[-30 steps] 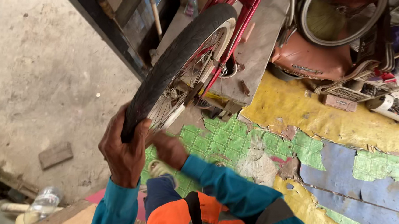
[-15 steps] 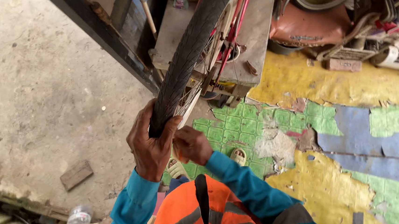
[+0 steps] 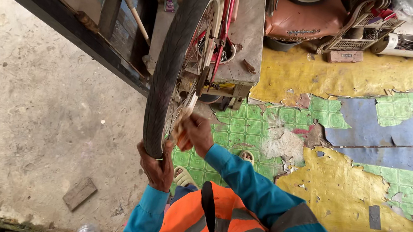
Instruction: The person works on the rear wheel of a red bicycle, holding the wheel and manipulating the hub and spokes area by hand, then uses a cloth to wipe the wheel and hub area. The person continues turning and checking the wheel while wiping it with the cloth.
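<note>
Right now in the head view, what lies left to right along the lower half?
Wood block → left hand gripping the black tyre → right hand at the rim → torn patch of yellow floor covering.

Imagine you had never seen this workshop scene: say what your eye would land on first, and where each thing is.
First comes the black bicycle tyre, rising up the middle of the view on a spoked wheel with a red frame behind it. At its lower end the left hand grips the tyre, while the right hand sits against the rim beside it. To the right spreads the peeling floor covering in yellow, green and blue patches.
</note>
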